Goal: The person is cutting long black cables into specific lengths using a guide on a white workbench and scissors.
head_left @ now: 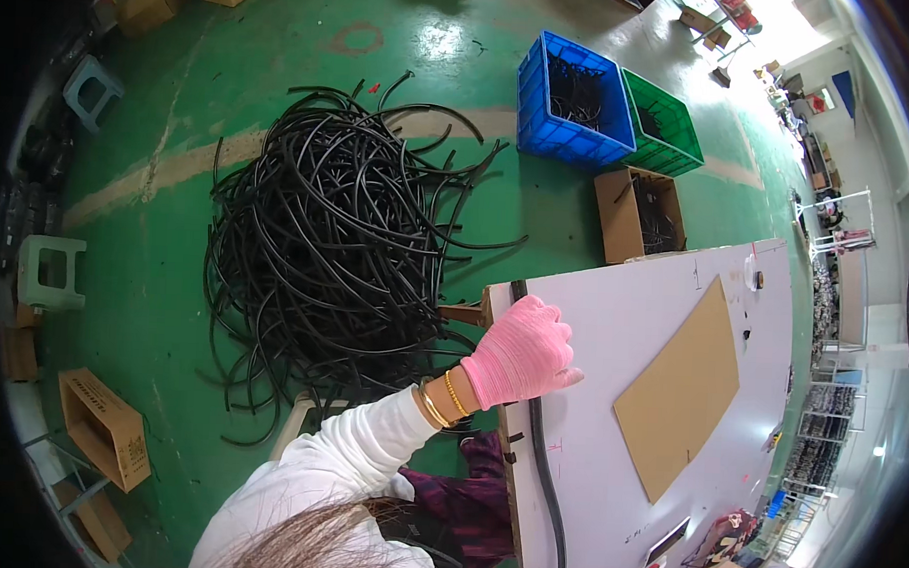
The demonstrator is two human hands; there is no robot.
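My left hand (520, 354), in a pink glove with gold bangles at the wrist and a white sleeve behind it, presses down on a black rubber tube (548, 478). The tube runs along the left edge of a white table (624, 310), and the fingers curl over it near the table's far corner. A flat sheet of brown cardboard (681, 387) lies on the table to the right of the hand. My right hand is out of sight.
A big tangled pile of black tubes (336, 240) lies on the green floor left of the table. Behind it stand a blue crate (571, 98), a green crate (665, 121) and an open cardboard box (639, 215), all holding tubes. Plastic stools (50, 270) and boxes (104, 427) line the left side.
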